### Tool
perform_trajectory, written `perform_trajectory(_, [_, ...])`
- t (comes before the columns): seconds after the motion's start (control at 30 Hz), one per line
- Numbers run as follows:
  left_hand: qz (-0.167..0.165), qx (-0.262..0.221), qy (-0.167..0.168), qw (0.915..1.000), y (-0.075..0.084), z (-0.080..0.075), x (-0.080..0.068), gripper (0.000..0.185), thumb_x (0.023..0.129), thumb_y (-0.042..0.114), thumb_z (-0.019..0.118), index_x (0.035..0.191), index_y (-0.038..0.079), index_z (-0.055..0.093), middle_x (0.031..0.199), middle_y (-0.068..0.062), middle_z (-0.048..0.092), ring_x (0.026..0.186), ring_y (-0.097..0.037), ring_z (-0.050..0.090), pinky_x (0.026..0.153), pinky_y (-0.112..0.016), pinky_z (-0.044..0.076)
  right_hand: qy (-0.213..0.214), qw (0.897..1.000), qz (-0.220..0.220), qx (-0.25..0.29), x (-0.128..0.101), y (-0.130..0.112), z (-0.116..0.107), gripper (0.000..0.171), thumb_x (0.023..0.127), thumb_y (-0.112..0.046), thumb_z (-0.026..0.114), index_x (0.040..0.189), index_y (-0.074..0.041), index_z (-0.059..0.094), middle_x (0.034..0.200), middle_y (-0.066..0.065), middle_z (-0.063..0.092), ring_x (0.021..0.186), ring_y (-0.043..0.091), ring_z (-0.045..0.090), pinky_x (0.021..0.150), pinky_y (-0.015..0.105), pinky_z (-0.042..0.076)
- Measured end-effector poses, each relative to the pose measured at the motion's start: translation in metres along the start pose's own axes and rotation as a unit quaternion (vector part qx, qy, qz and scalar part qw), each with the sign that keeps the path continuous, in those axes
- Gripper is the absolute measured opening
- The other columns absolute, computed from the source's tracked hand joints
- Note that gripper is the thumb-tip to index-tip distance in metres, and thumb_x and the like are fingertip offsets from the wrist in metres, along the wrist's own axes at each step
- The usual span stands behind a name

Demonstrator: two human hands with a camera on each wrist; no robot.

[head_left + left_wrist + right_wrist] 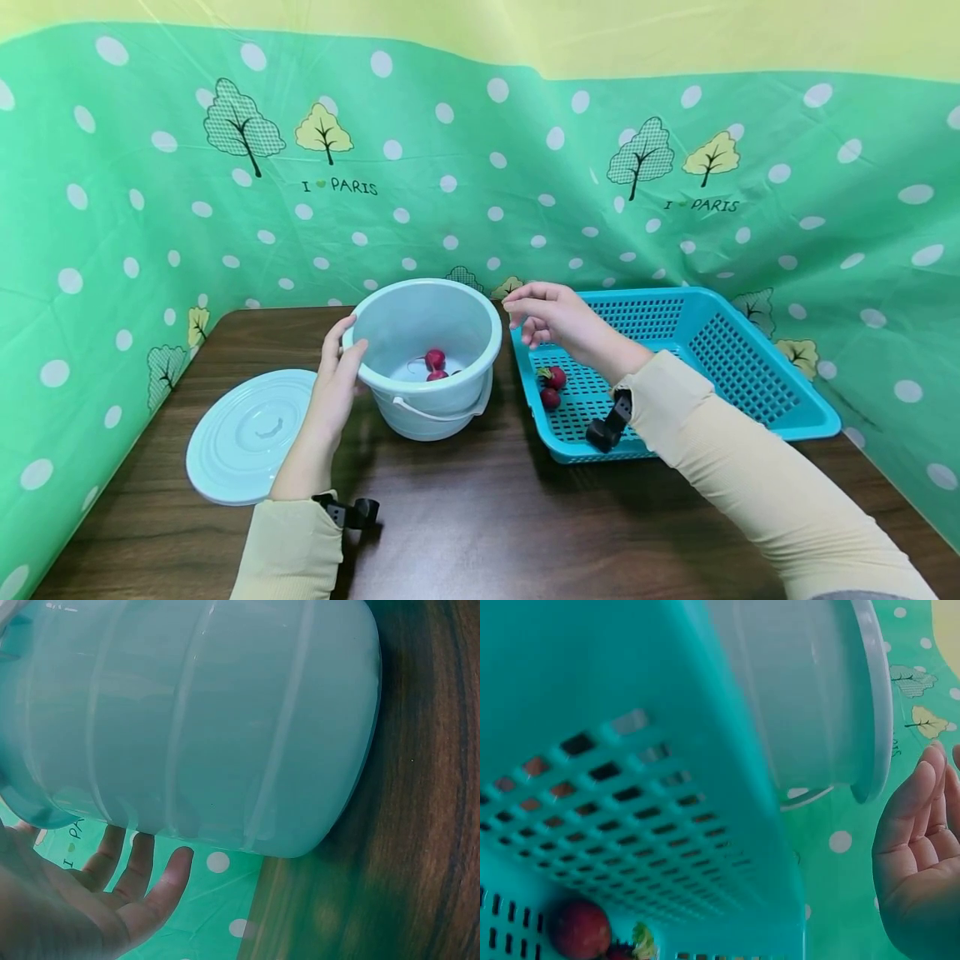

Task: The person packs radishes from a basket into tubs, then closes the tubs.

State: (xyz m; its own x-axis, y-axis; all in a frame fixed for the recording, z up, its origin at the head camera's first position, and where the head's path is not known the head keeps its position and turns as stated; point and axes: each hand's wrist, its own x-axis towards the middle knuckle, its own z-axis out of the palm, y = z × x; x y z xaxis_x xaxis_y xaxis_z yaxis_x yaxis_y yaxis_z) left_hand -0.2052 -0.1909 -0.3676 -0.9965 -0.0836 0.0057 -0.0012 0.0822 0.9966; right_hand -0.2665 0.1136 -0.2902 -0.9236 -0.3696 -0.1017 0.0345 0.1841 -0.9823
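Note:
My left hand [337, 383] holds the left rim of a pale blue bucket [427, 408], its thumb over the edge and its fingers along the outer wall. The left wrist view shows those fingers beside the bucket wall [202, 720]. Inside the bucket lie red radishes [435, 360], two of them visible. Near the bucket's right rim, over the left edge of a blue plastic basket [675, 333], hovers my right hand [562, 321]. Its fingers are loosely bent and nothing shows between them. Two radishes [553, 377] rest at the basket's left side, one with green stem stubs.
A round pale blue lid [247, 433] lies on the dark wooden table [465, 525], left of the bucket and partly behind my left forearm. The bucket's handle [442, 414] hangs down in front. Behind everything stands a green dotted cloth [450, 167].

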Motion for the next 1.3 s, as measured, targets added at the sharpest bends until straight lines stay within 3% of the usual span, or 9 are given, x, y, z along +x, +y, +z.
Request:
perform_trajectory(0.67, [0.001,0.001,0.003,1.0000,0.003,0.000,-0.001,0.055,0.104,0.042,0.038,0.155,0.036,0.021,0.150,-0.015,0.034,0.123,-0.034,0.048,0.098,-0.044,0.041,-0.009,0.999,0.008,-0.036,0.001,0.013,-0.020,0.031,0.099,-0.025,0.061,0.120,-0.003,0.057,0.084,0.002,0.064,0.062,0.014,0.058,0.063,0.027,0.052])
perform_trajectory(1.3, [0.009,-0.005,0.000,0.9999,0.002,0.000,-0.001,0.054,0.104,0.041,0.039,0.155,0.035,0.021,0.150,-0.016,0.034,0.123,-0.035,0.047,0.100,-0.047,0.040,-0.023,0.999,0.026,-0.036,0.002,0.012,-0.017,0.027,0.099,-0.025,0.061,0.118,-0.006,0.059,0.085,0.002,0.066,0.063,0.016,0.059,0.062,0.026,0.052])
